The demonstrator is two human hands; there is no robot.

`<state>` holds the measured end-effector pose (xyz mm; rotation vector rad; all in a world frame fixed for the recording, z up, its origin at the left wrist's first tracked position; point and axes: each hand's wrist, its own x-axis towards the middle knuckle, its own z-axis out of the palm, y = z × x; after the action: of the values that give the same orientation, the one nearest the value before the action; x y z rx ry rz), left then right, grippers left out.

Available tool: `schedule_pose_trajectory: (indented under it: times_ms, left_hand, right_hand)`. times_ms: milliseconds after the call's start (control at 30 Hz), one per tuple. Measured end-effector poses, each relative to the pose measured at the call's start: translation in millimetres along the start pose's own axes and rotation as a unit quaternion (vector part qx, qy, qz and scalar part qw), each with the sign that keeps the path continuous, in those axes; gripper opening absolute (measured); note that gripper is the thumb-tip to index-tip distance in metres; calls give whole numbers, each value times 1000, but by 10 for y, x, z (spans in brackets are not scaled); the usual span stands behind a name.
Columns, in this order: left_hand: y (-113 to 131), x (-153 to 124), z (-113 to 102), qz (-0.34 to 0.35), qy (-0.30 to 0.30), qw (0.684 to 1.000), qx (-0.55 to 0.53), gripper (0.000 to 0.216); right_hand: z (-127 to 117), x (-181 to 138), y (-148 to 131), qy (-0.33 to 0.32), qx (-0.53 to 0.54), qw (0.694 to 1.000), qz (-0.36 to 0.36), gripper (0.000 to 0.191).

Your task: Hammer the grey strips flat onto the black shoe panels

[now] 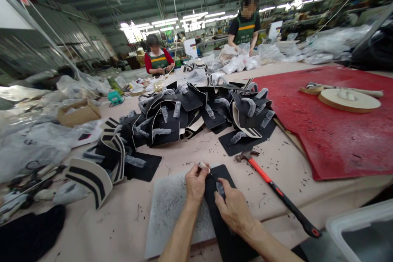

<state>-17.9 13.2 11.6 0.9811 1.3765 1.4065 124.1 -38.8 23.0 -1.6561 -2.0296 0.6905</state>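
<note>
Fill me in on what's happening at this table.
A person is working on a black panel that overlaps a speckled pale board. The left hand pinches a small pale-topped object at the panel's edge, while the right hand has its fingers at a plastic-wrapped strip on it. A claw hammer lies to the right, and a heap of similar panels sits beyond. Two co-workers stand or sit farther back.

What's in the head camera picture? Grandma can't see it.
A person's left hand pinches something small and white at the edge of a black panel; the right hand is over the panel. A hammer lies to the right, black pieces piled beyond.
</note>
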Motion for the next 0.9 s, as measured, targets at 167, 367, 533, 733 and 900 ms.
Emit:
schedule_pose_trajectory:
  times_ms: [167,367,533,733,900]
  left_hand:
    - [-49,-27,13,-1,-15,1000,7,28]
    - [18,-54,44,8,-28,999,45,25]
    - [-18,-127,56,9,-23,997,75,26]
    - [-65,-142,48,19,-26,995,99,25]
    - [-74,-133,41,17,-28,994,100,25]
  right_hand:
    - [52,-143,-28,5,-15,999,39,45]
    - [71,-163,-2,36,35,999,21,43]
    - [113,-138,47,80,61,995,-7,41]
    - [155,-144,68,100,58,993,-17,42]
    - [136,-142,57,99,51,994,-22,41]
